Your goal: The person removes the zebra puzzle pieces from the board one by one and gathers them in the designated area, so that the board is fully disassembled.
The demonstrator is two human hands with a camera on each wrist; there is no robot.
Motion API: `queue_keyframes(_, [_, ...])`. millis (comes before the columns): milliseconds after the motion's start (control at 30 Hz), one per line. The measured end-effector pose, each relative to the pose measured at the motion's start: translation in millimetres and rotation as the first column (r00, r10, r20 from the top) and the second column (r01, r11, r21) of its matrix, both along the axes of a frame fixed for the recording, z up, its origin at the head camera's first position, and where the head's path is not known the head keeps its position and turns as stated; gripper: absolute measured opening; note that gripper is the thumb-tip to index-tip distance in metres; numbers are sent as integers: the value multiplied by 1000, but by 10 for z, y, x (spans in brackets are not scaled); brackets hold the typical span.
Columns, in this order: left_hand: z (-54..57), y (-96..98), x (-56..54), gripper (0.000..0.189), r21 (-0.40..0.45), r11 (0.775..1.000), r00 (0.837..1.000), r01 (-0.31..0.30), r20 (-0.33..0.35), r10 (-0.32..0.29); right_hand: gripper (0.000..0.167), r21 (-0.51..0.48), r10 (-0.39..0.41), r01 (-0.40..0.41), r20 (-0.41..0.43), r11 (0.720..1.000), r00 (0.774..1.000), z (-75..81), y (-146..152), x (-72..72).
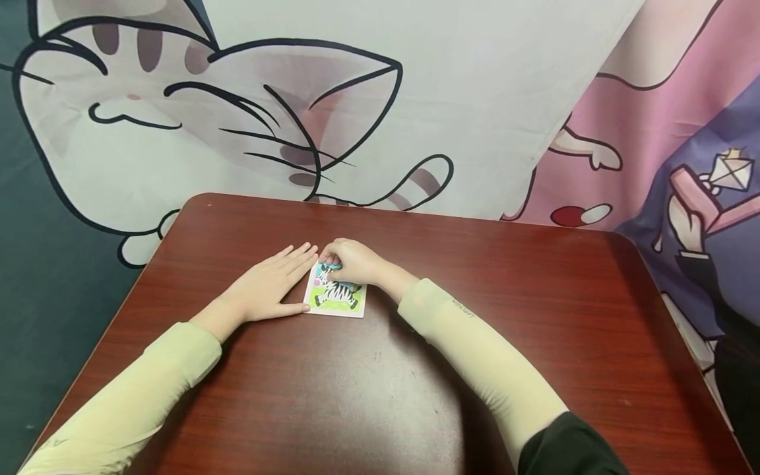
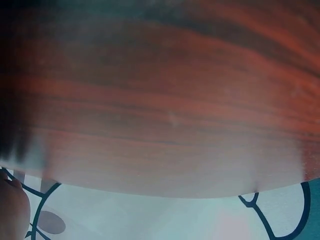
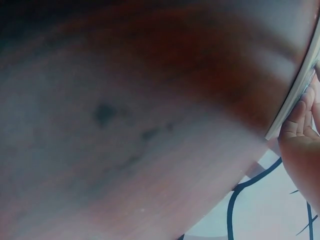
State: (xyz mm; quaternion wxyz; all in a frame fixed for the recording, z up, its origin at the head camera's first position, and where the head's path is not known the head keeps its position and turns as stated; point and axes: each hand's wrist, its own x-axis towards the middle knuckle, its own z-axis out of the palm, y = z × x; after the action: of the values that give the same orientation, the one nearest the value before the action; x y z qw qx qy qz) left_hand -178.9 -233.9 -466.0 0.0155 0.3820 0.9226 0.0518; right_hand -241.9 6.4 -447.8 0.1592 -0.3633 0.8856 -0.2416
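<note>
A small, thick picture board (image 1: 336, 305) with a white border lies on the table, showing a striped zebra on green and blue. My left hand (image 1: 270, 285) rests flat along its left side, fingers straight, with the thumb tip at the lower left corner and the fingertips near the upper left one. From the right, my right hand (image 1: 353, 262) reaches over the top of the board. Its curled fingers and thumb pinch a small blue-edged piece (image 1: 332, 266) over the zebra's head, mostly hidden by the hand. In the right wrist view, curled fingers (image 3: 299, 117) show against the board's edge (image 3: 295, 95).
The brown wooden table (image 1: 285, 396) has rounded far corners. Behind it hangs a white cloth (image 1: 475, 86) with a cartoon cat, beside a pink and purple printed cloth (image 1: 659, 125). Something dark (image 1: 736, 389) stands past the table's right edge.
</note>
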Motion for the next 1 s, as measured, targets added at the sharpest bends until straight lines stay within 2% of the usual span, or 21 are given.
queue_keyframes(267, [11,-3,-8,98,0,1000,1000,-14,13,14,34,19,30,-28,-69,999,997,35,-24,-12])
queue_keyframes(767, [-12,-1,28,101,-10,999,998,-40,45,41,35,68,76,-75,-6,995,997,55,-67,-56])
queue_keyframes(1000, [-14,-12,25,100,-5,999,998,-39,45,39,27,61,103,-102,-5,993,995,48,-68,-63])
